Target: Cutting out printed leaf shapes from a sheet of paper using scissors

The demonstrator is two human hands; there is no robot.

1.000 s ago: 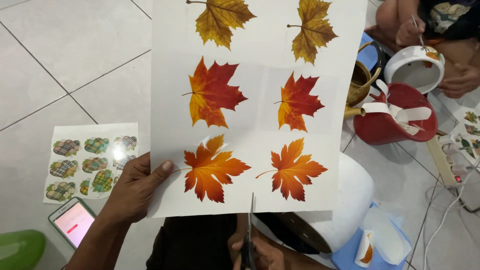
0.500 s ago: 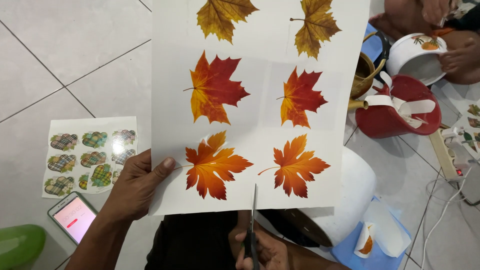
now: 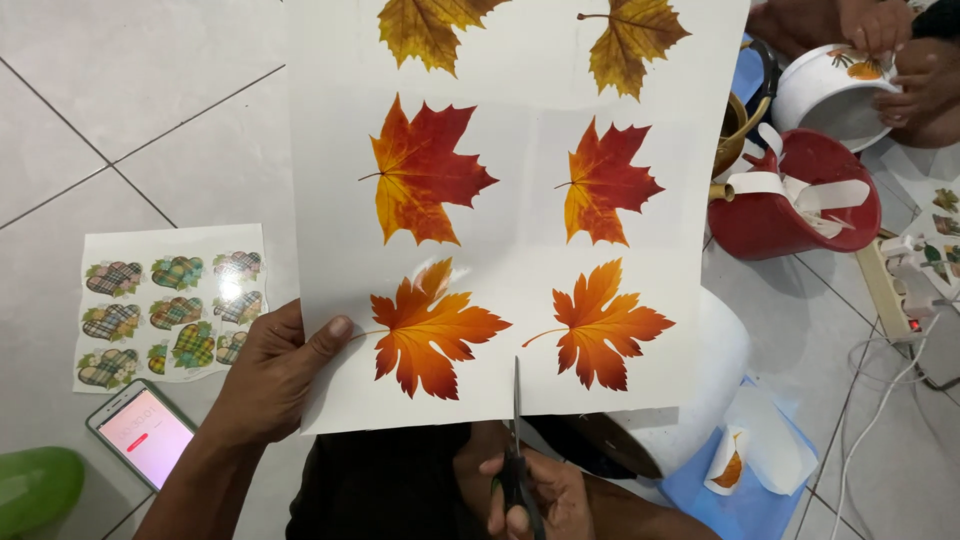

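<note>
A glossy white sheet [image 3: 520,210] printed with several autumn maple leaves is held up in front of me. My left hand [image 3: 275,375] pinches its lower left corner, thumb on top beside an orange leaf [image 3: 430,330]. My right hand [image 3: 530,495] grips black-handled scissors [image 3: 517,440]. The blades point up and cut into the sheet's bottom edge, between the two lowest orange leaves.
A sheet of plaid stickers [image 3: 165,310], a phone [image 3: 140,432] and a green object [image 3: 35,485] lie on the tiled floor at left. At right are a red bowl [image 3: 795,195] with paper scraps, a power strip [image 3: 900,285] and another person's hands [image 3: 890,50] on a white bowl.
The scissors have moved up, and their blades now reach into the sheet's bottom edge. The sheet sits slightly higher in view.
</note>
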